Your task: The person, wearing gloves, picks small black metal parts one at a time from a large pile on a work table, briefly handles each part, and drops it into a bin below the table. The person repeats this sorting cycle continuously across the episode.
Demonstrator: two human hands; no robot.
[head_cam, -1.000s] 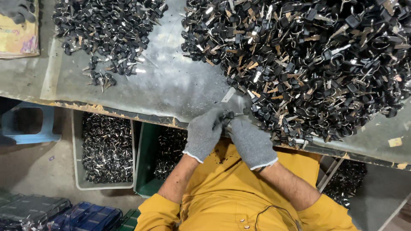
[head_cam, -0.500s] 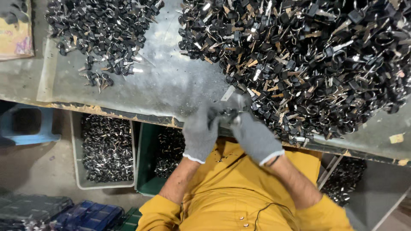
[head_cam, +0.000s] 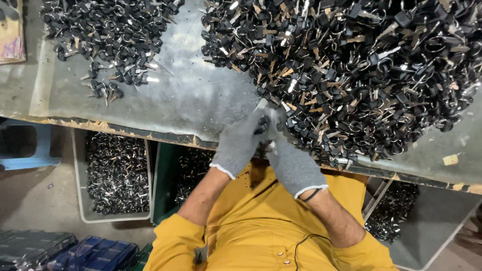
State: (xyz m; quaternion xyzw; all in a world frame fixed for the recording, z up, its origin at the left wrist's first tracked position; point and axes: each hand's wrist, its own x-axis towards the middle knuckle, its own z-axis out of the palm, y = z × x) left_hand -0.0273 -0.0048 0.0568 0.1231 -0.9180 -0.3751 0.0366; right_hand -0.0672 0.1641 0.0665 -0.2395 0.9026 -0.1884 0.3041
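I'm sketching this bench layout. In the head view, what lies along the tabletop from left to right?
Flat tan cardboard piece at the left edge → smaller pile of black parts → bare grey tabletop → the two gloved hands working together on a small part → big heap of black parts → small tan scrap.

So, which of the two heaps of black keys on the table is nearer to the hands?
The big heap on the right: both gloved hands, left and right, work at its lower edge. The small heap lies apart, up at the left.
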